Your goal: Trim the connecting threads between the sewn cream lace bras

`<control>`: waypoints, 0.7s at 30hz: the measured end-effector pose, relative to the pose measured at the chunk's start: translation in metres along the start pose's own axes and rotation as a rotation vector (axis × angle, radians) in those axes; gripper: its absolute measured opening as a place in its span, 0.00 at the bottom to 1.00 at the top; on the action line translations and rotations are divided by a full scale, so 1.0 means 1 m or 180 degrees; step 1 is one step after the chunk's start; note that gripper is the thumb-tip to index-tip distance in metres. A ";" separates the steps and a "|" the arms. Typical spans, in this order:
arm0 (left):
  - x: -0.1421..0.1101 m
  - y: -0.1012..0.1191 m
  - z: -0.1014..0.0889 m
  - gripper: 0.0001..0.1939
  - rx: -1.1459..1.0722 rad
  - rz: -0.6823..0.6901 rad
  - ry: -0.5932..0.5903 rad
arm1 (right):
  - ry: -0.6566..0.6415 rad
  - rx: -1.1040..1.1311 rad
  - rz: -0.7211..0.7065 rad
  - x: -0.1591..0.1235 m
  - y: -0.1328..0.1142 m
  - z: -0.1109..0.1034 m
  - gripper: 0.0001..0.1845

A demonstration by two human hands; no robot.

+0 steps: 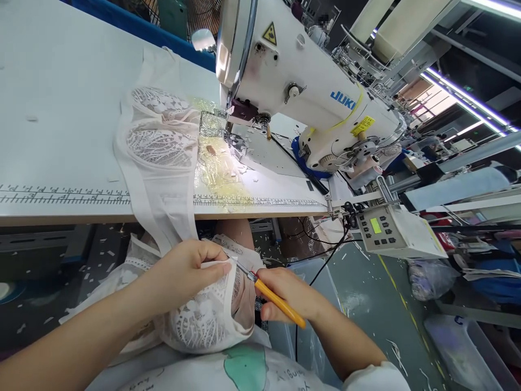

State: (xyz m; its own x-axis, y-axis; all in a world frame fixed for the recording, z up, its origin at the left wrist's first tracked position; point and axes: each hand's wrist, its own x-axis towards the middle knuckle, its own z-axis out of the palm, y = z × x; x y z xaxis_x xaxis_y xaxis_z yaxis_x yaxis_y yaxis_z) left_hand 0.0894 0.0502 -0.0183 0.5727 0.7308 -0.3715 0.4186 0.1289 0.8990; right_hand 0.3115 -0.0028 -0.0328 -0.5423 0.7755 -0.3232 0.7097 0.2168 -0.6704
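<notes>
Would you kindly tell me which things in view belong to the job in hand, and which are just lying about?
Seemingly part of the job:
White lace garment, in the left hand
Orange-handled tool, in the right hand
Sewing machine, perhaps, though neither hand touches it

Seemingly just lying about:
White trimmings on the floor
Pale scrap on the tabletop
Plastic bag

One orange-handled tool (281, 304) — one JUKI machine (303, 81)

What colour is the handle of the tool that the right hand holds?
The tool handle is yellow-orange; it shows best in the head view.
</notes>
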 end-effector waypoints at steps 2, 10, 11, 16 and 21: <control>0.000 0.001 0.000 0.16 -0.0006 -0.0015 -0.0054 | 0.0023 0.0037 0.0013 -0.001 0.000 0.000 0.39; -0.001 0.000 -0.002 0.15 -0.0155 -0.0070 -0.0121 | 0.0110 0.0640 0.0152 0.001 -0.004 0.010 0.35; -0.001 -0.001 -0.002 0.15 -0.0177 -0.0084 -0.0114 | 0.0180 0.0674 0.0164 0.003 -0.003 0.012 0.34; -0.002 -0.005 -0.004 0.15 -0.0142 -0.0067 0.0010 | 0.0698 0.0771 0.0140 0.007 0.006 0.022 0.34; -0.007 -0.007 -0.004 0.15 -0.0374 0.0173 0.0374 | 0.1396 0.1236 -0.0234 -0.003 -0.002 0.017 0.33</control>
State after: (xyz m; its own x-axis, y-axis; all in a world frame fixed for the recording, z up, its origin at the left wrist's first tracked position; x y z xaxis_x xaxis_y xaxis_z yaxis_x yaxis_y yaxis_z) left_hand 0.0798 0.0471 -0.0213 0.5030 0.8113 -0.2980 0.3000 0.1595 0.9405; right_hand 0.3043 -0.0156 -0.0416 -0.2885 0.9574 -0.0158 0.4157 0.1104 -0.9028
